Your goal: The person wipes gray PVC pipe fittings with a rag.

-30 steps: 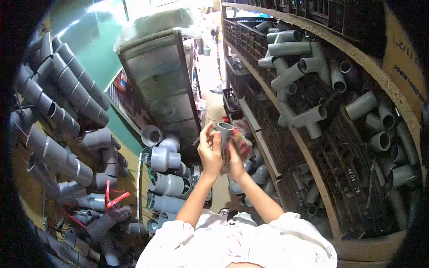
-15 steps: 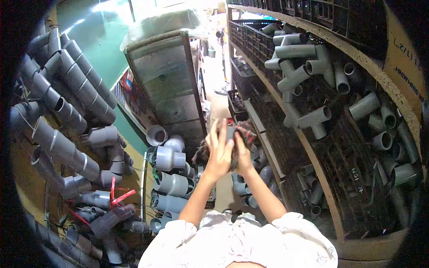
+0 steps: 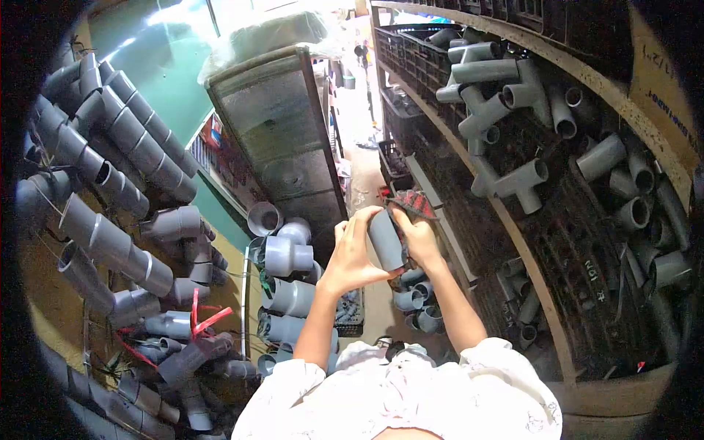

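A short grey plastic pipe fitting (image 3: pixel 386 240) is held at mid-view, tilted, with its smooth side turned up. My left hand (image 3: pixel 350 253) grips it at both ends, fingertips at the far end and thumb at the near end. A dark cloth with red checks (image 3: pixel 416 204) is bunched in my right hand (image 3: pixel 421 240), which presses it along the fitting's right side. Part of the cloth sticks out beyond my right fingers. The fitting's underside is hidden.
Stacked grey pipe fittings (image 3: pixel 132 125) line the left wall, with more (image 3: pixel 290 257) beside a glass-fronted cabinet (image 3: pixel 271 117). On the right, a wooden-edged shelf (image 3: pixel 506 242) bears black crates (image 3: pixel 414 50) and loose tee fittings (image 3: pixel 521 183). A narrow floor aisle (image 3: pixel 363 180) runs ahead.
My hands have come a little nearer to me and turned, so the fitting's side now shows. The cloth has shifted from around the fitting to its right. The view has tilted slightly.
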Demonstrator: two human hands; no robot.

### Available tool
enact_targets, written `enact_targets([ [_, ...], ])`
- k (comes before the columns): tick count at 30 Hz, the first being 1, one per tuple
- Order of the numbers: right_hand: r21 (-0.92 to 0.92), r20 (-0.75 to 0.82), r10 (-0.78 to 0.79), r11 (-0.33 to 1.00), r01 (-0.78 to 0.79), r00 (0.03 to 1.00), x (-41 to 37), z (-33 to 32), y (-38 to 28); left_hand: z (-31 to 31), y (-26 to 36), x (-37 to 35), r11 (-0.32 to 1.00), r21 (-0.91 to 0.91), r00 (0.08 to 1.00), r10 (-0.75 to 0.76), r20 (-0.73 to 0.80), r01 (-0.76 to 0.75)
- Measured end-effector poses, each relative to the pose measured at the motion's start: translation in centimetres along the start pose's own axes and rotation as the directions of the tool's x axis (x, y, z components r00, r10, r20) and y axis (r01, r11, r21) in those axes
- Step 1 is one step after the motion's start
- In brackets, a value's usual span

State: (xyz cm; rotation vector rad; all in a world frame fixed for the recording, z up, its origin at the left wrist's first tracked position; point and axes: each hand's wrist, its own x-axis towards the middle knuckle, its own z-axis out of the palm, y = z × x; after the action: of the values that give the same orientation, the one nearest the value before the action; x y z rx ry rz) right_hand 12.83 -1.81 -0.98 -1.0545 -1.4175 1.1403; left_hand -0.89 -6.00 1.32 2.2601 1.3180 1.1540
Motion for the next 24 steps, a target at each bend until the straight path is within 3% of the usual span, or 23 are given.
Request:
enact_targets([
  [2,0.186,-0.060,0.029,0.982,-0.018,0.998,-0.2,0.7,-0.1,0.8,-1.2,-0.1,0.985,-0.171,0.998,0.020,-0.065,-0.031],
  [3,0.201,0.027,0.188,0.961,-0.190,0.982,-0.3,0.4,0.0,1.1,-2.0,0.0,0.974,-0.212,0.994,0.063,-0.087,-0.080],
  [6,0.430,0.188,0.271,0.842,-0.327,0.944,-0.4,0.9,0.5,1.1,-2.3,-0.2,0.980,-0.116,0.981,0.147,-0.125,-0.162],
  [7,0.493,0.280,0.346,0.748,-0.443,0.895,-0.9,1.0,-1.4,0.8,-2.2,-0.5,0.990,-0.049,0.988,0.129,-0.090,-0.134],
  [10,0.599,0.549,0.273,0.530,-0.600,0.790,-0.3,0.7,-0.3,-0.2,-0.5,-0.7,0.995,0.068,0.996,0.075,-0.047,-0.071],
  [11,0.625,0.551,0.260,0.501,-0.598,0.793,-0.4,0.9,-0.1,-0.2,-0.7,-0.7,0.996,0.068,0.997,0.064,-0.037,-0.061],
  [14,0.429,0.442,0.326,0.741,-0.516,0.836,-0.2,0.7,0.0,-0.4,-0.8,-1.2,0.991,0.136,1.000,0.003,-0.025,0.001],
  [15,0.428,0.283,0.161,0.861,-0.275,0.945,0.0,1.1,1.0,-0.4,-0.8,-1.2,0.996,0.085,0.999,-0.005,-0.036,0.008],
  [16,0.383,0.126,-0.032,0.924,-0.019,0.991,0.1,1.9,2.8,-0.4,-0.8,-1.1,0.999,0.034,0.999,-0.013,-0.044,0.015],
  [17,0.295,-0.019,-0.237,0.927,0.232,0.971,0.0,2.3,3.6,-0.4,-0.8,-1.2,1.000,-0.017,0.999,-0.023,-0.049,0.022],
  [20,0.272,0.097,0.066,0.958,-0.090,0.993,0.0,1.3,2.7,-1.0,-0.7,-0.9,0.998,0.038,0.998,-0.060,0.027,0.059],
  [21,0.052,0.058,-0.015,0.999,0.012,0.998,-0.2,1.1,2.3,-0.6,-1.2,-0.9,0.996,0.078,0.998,-0.040,0.046,0.036],
  [24,0.393,0.147,0.354,0.836,-0.383,0.924,0.0,1.2,1.2,0.1,-1.4,-1.2,0.996,0.056,0.996,-0.076,0.049,0.074],
])
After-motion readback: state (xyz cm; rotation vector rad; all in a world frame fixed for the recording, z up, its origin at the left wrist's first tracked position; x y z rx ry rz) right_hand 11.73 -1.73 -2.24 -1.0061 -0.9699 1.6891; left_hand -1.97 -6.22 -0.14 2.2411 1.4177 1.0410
